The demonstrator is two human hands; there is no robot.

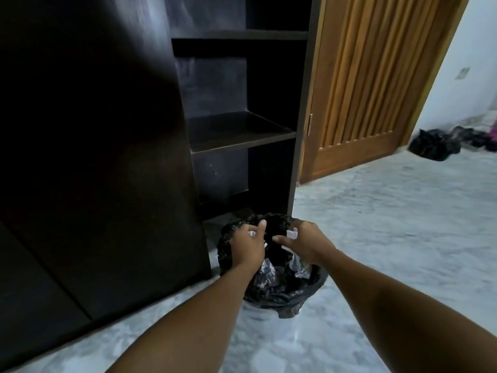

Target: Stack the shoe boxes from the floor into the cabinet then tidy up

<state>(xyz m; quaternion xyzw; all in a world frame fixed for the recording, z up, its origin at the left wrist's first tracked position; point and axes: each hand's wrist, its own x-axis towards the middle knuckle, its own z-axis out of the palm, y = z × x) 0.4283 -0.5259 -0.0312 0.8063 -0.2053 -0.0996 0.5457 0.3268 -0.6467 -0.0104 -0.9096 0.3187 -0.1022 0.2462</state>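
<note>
A dark wooden cabinet (242, 135) stands in front of me with bare shelves; no shoe boxes are in view. At its foot sits a bin lined with a black plastic bag (271, 289) holding crumpled white paper. My left hand (247, 246) grips the bag's rim on the left with curled fingers, a scrap of white paper showing by the fingers. On the right side of the rim, my right hand (304, 243) pinches the bag, with a small white paper scrap at its fingertips.
The cabinet's open dark door (88, 157) fills the left side. A slatted wooden door (363, 90) stands to the right. Black bags and clothes (435, 144) lie on the marble floor (390, 224) by the far wall.
</note>
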